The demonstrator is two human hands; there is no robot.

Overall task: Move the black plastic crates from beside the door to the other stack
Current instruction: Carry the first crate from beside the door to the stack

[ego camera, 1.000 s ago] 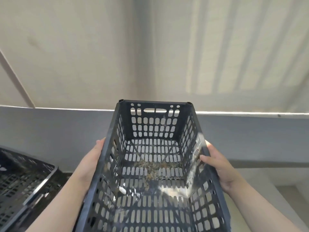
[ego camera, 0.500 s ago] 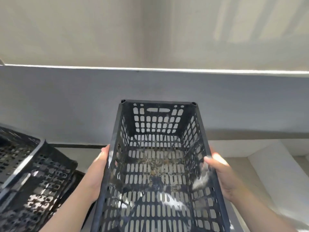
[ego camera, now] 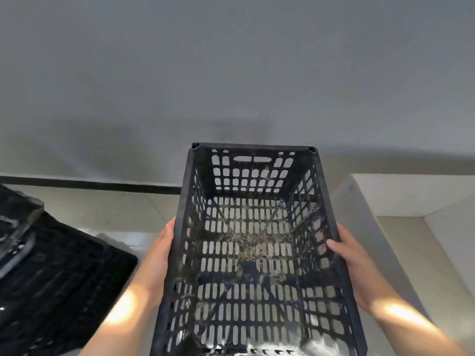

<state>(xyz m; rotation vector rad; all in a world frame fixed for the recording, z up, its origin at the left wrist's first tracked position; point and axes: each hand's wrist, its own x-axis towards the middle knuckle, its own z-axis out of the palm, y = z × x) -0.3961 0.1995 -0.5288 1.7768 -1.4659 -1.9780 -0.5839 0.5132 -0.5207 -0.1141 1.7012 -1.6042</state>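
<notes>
Two hands carry one black plastic crate (ego camera: 254, 148) in the air at the middle of the view, its open top facing the camera and its far end toward a grey wall (ego camera: 231, 73). The crate is a deep rectangular box of hard, matt plastic that narrows a little toward its base. Every wall and the base are pierced with rows of rounded slots, and the pale floor (ego camera: 102, 209) shows through them. The far end wall has a long handle slot near its rim, and small hollow posts mark the two far corners. Brownish dirt (ego camera: 246, 242) and pale scuffs cling to the ribs of the base.

The right hand (ego camera: 352, 260) grasps the right wall, its thumb (ego camera: 334, 245) hooked over the rim to the inside and its palm against the outside. The left hand (ego camera: 164, 253) lies against the outside of the left wall. Its fingers are hidden behind the crate, so I cannot tell whether they curl round it.

At the lower left, apart from the held crate, sits a blurred stack of black crates (ego camera: 51, 291) of the same slotted kind. The wall is smooth and ends at a dark skirting strip (ego camera: 90, 183) above smooth tiles. A pale, angular ledge (ego camera: 411, 196) rises at the right.
</notes>
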